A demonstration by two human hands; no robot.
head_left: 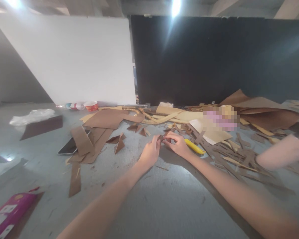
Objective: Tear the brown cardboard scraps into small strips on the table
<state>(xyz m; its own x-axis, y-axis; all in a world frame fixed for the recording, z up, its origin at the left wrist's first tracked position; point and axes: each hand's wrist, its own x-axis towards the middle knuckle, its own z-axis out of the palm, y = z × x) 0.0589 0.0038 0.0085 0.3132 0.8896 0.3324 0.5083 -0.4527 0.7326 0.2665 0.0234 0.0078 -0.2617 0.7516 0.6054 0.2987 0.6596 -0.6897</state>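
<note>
My left hand (151,152) and my right hand (177,143) meet over the grey floor (164,199), fingers pinched together on a small brown cardboard piece (162,137) held between them. A yellow utility knife (194,146) lies on the floor just right of my right hand. Folded brown cardboard triangles (119,143) stand to the left of my left hand, apart from it.
Brown cardboard sheets (104,119) and several strips (229,156) litter the floor. A phone (70,146) lies at left, a paper cup (91,105) and bottle (74,106) by the white board (72,56). A pink box (12,209) sits bottom left. Another person's limb (281,152) is at right.
</note>
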